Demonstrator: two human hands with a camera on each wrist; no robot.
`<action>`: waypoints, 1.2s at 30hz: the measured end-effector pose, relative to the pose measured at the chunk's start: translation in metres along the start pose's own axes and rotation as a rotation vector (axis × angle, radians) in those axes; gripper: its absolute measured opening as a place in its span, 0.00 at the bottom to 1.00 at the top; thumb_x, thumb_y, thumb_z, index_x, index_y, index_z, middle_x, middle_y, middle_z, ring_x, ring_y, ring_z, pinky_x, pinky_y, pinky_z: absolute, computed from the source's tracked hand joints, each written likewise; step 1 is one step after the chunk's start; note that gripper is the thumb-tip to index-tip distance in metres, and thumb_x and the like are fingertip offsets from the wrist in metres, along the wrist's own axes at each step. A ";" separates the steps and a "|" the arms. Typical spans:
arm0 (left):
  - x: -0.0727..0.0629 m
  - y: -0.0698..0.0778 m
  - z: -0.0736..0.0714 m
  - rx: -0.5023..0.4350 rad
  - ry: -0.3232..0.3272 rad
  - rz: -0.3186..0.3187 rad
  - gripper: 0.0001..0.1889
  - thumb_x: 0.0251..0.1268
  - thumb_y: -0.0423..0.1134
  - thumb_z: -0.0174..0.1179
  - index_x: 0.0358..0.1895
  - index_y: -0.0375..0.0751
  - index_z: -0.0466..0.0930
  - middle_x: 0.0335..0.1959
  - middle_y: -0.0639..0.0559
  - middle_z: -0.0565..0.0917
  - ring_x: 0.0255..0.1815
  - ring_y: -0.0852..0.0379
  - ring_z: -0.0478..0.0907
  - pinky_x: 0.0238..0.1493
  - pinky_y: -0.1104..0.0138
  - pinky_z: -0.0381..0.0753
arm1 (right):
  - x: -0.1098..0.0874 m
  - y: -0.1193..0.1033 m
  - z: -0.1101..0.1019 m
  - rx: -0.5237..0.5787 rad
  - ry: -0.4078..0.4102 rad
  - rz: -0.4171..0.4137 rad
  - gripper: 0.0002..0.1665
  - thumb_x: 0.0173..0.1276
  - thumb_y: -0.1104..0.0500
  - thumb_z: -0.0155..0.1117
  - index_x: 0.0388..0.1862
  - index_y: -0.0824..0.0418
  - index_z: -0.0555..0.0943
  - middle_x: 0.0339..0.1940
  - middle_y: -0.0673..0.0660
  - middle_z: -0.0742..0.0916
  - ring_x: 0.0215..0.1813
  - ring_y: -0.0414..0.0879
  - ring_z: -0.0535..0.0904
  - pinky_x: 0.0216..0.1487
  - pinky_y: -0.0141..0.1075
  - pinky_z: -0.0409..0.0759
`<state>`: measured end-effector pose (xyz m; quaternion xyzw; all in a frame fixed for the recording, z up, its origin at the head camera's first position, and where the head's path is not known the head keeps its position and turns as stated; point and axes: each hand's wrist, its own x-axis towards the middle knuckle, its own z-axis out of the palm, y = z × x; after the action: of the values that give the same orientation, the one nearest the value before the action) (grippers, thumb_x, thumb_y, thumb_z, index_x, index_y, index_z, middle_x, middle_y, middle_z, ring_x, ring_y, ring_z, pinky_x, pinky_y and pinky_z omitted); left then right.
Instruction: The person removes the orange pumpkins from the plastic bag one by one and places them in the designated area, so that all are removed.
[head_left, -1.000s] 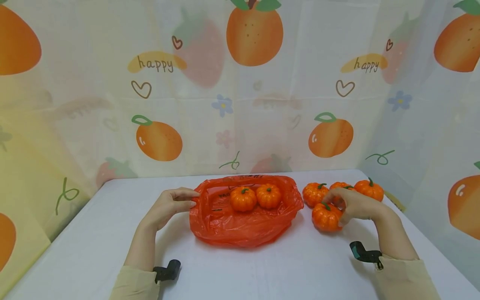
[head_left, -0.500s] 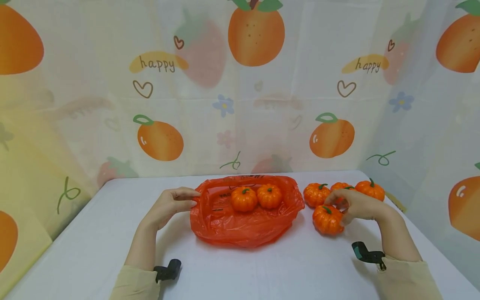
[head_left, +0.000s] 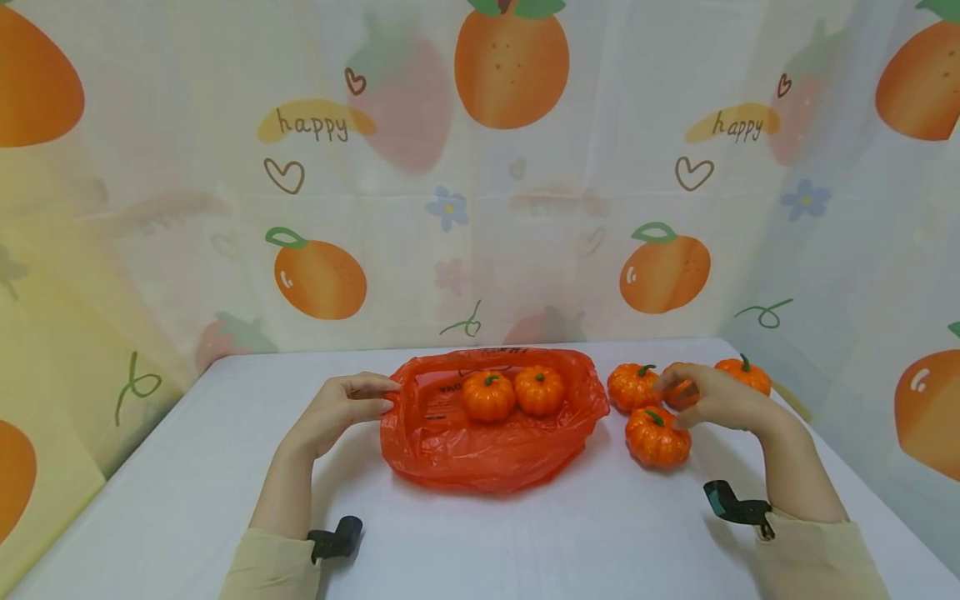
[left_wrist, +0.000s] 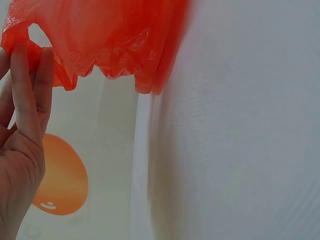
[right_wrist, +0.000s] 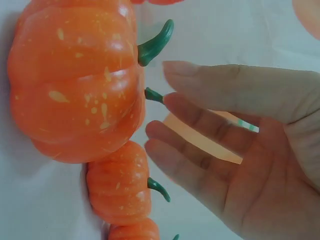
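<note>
A red plastic bag (head_left: pixel 487 458) lies wide-mouthed on the table, with two small orange toy pumpkins (head_left: pixel 488 397) inside. My left hand (head_left: pixel 330 414) pinches the bag's left rim; in the left wrist view its fingers (left_wrist: pixel 27 95) are up against the thin red film. To the right of the bag, my right hand (head_left: pixel 716 400) hovers over several more orange pumpkins. Its fingers are spread apart and hold nothing. Nearest to it is the front pumpkin (head_left: pixel 657 439). The right wrist view shows the thumb and fingers close to the green stems, beside a large-looking pumpkin (right_wrist: pixel 75 80).
Behind the front pumpkin stand a left pumpkin (head_left: pixel 630 388), a middle one partly hidden by the right hand, and a right pumpkin (head_left: pixel 746 375) near the table's right edge. A printed curtain (head_left: pixel 487 275) hangs behind the white table (head_left: pixel 480 542).
My right hand has come up off the front pumpkin, its fingers now above and behind it. That pumpkin stays on the table. The left hand and the bag hold still.
</note>
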<state>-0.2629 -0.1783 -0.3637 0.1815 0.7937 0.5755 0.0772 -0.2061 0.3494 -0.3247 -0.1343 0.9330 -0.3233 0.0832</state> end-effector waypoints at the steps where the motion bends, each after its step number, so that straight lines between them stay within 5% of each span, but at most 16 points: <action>1: 0.000 0.000 0.000 0.000 0.001 0.000 0.18 0.66 0.35 0.60 0.57 0.30 0.80 0.48 0.62 0.84 0.47 0.64 0.85 0.52 0.71 0.84 | 0.000 -0.001 0.000 -0.003 0.006 -0.002 0.25 0.55 0.64 0.70 0.54 0.63 0.77 0.55 0.64 0.82 0.57 0.61 0.80 0.54 0.53 0.83; 22: -0.001 0.001 0.000 -0.001 0.003 -0.016 0.19 0.66 0.35 0.60 0.58 0.31 0.80 0.51 0.57 0.83 0.47 0.63 0.85 0.52 0.70 0.84 | 0.026 -0.054 -0.003 -0.061 0.210 -0.121 0.19 0.68 0.54 0.66 0.56 0.55 0.79 0.58 0.58 0.84 0.59 0.58 0.80 0.54 0.48 0.85; 36: -0.001 0.002 0.000 -0.010 0.005 -0.013 0.19 0.66 0.35 0.60 0.58 0.31 0.80 0.50 0.59 0.84 0.46 0.63 0.84 0.52 0.70 0.84 | 0.071 -0.104 -0.004 -0.099 0.134 -0.200 0.19 0.68 0.53 0.66 0.57 0.51 0.79 0.60 0.52 0.83 0.61 0.52 0.80 0.59 0.51 0.80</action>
<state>-0.2615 -0.1782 -0.3617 0.1746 0.7920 0.5796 0.0800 -0.2539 0.2522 -0.2614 -0.2088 0.9332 -0.2918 -0.0185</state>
